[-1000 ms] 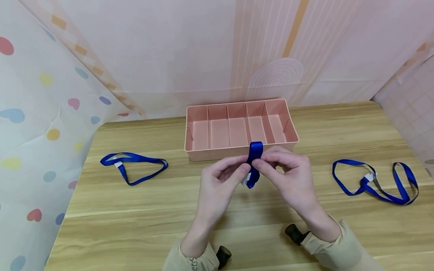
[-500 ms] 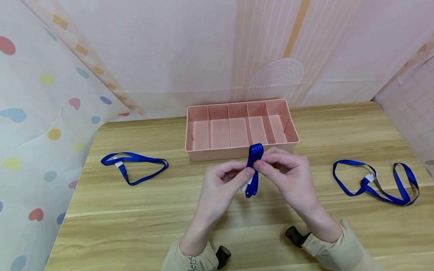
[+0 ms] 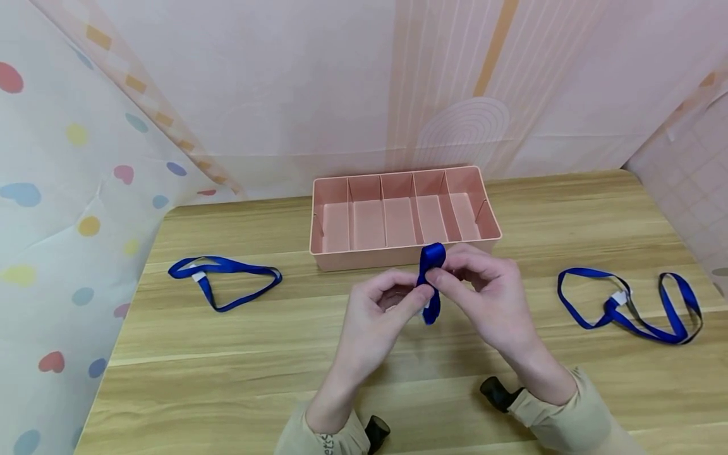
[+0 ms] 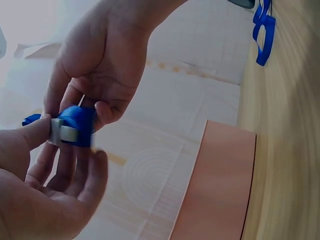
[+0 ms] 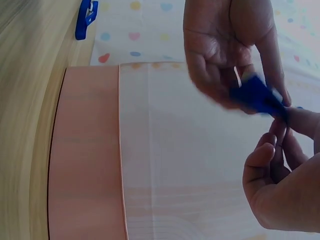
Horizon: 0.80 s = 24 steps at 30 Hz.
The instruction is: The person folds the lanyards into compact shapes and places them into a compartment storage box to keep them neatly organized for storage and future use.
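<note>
Together, two hands pinch a folded blue strap above a wooden table, just in front of a pink box.
The left hand (image 3: 372, 319) and right hand (image 3: 491, 303) each hold the blue strap (image 3: 433, 256) between thumb and fingers, their tips nearly meeting; a loop of it stands up above the grip and the rest hangs below. From the left wrist, a white clip (image 4: 69, 133) shows against the blue. Behind the hands, the pink box (image 3: 375, 259) sits on the wooden table (image 3: 239, 366), split by dividers into five compartments in a row. Well apart on either side lie two more straps, a left-hand loop (image 3: 206, 292) and a right-hand loop (image 3: 611, 309), each with a white piece. Patterned cloth (image 3: 318, 82) hangs behind.
</note>
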### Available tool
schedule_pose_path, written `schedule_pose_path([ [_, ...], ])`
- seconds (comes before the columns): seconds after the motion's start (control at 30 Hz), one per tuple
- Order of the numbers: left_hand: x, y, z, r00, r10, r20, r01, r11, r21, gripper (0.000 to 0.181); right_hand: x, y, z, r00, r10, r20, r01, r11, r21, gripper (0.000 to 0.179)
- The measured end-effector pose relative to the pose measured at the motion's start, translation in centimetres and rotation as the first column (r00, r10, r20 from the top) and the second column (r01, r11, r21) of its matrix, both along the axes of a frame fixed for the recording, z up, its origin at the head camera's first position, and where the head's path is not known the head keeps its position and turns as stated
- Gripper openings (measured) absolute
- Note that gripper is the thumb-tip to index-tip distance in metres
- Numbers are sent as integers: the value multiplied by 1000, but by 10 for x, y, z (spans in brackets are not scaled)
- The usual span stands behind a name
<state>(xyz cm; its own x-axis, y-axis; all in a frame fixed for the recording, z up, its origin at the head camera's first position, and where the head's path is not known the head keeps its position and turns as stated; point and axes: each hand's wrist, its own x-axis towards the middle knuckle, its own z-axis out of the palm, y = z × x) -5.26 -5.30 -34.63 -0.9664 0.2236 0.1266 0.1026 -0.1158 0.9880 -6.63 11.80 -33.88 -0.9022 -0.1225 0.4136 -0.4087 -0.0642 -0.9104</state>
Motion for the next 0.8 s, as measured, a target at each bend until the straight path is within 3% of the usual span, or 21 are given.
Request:
schedule_pose_path([
  [0.33,0,2,1,998,-32,46,35,998,-58,25,0,-2,-2,995,-91,36,93,994,-50,25],
  [0.53,1,5,0,997,0,77,3,999,-33,25,0,-3,-4,995,-103,11,103,991,-90,28],
  [0.7,2,6,1,995,54,85,-52,998,-23,24,0,-3,-4,997,-66,37,69,994,-80,29],
  [0.8,3,6,0,993,80,88,-79,997,-23,24,0,-6,-6,998,-57,9,57,992,-109,31],
])
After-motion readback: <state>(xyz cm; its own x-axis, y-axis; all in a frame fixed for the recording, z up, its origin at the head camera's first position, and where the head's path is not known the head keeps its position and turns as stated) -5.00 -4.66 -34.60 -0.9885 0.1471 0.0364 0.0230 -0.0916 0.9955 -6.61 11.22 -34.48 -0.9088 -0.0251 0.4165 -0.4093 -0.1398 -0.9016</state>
